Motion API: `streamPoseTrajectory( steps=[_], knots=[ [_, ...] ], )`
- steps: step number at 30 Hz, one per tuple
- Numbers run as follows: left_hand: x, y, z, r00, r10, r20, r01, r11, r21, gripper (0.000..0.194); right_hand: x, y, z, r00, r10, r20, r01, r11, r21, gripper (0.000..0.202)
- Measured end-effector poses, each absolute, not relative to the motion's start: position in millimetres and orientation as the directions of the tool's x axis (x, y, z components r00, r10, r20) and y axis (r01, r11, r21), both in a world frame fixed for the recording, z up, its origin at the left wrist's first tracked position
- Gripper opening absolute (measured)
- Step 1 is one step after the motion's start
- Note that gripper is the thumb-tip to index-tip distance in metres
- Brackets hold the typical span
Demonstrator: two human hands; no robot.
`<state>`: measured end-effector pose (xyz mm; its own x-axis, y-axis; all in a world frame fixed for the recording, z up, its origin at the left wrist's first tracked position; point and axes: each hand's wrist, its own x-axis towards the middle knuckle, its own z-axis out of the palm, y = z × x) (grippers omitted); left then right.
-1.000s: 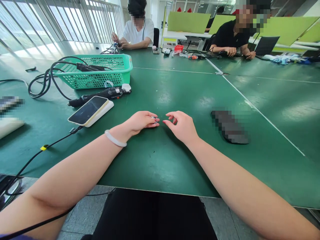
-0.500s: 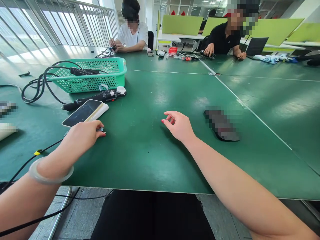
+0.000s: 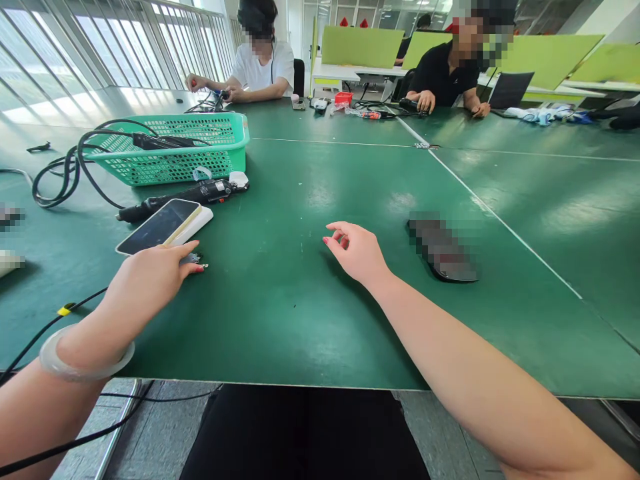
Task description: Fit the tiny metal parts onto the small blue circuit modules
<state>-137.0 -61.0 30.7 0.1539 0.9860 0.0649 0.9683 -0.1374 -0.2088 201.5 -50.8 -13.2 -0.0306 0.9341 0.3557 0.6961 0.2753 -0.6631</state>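
My left hand [image 3: 150,277] is low over the table at the left, just in front of a phone [image 3: 165,227]. Its thumb and forefinger are on either side of a small grey and metallic piece [image 3: 193,259], partly hidden by the fingers. A pale bangle circles that wrist. Near the middle, my right hand [image 3: 357,253] rests with loosely curled fingers, thumb and forefinger a little apart, nothing between them. To its right lies a dark, partly blurred flat object [image 3: 445,253].
A green basket [image 3: 185,163] with a black cable stands behind a black tool [image 3: 185,199]. Another cable [image 3: 45,330] with a yellow tag passes by my left arm. Across the green table [image 3: 300,333] sit two people [image 3: 263,67], [image 3: 440,73] among cables and small items.
The left part of the view has shifted slightly left. My left thumb and forefinger are a little farther apart, and more of the small piece shows. My right hand has hardly moved.
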Motion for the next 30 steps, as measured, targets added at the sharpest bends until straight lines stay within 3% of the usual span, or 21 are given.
streamPoseTrajectory(
  steps=[4, 8, 11, 17, 19, 30],
  knots=[
    [-124, -64, 28, 0.207, 0.968, 0.143, 0.962, -0.175, -0.209, 0.046, 201, -51, -12, -0.03, 0.939, 0.342, 0.702, 0.264, -0.662, 0.026],
    [-114, -53, 15, 0.369, 0.915, 0.163, 0.929, -0.361, -0.078, 0.034, 202, -50, -13, -0.037, 0.94, 0.338, 0.703, 0.265, -0.659, 0.025],
    [-116, -45, 8, 0.332, 0.936, 0.117, 0.941, -0.337, 0.025, 0.029, 202, -51, -14, -0.042, 0.941, 0.336, 0.7, 0.268, -0.662, 0.026],
    [-126, -48, 16, 0.293, 0.951, 0.101, 0.954, -0.284, -0.094, 0.031, 203, -50, -14, -0.056, 0.943, 0.327, 0.695, 0.272, -0.666, 0.026],
    [-127, -51, 17, 0.266, 0.957, 0.119, 0.963, -0.258, -0.082, 0.03, 202, -50, -14, -0.064, 0.945, 0.32, 0.695, 0.272, -0.665, 0.025],
    [-128, -52, 10, 0.119, 0.993, 0.024, 0.955, -0.121, 0.272, 0.012, 202, -50, -13, -0.071, 0.954, 0.29, 0.685, 0.258, -0.682, 0.025]
  ],
)
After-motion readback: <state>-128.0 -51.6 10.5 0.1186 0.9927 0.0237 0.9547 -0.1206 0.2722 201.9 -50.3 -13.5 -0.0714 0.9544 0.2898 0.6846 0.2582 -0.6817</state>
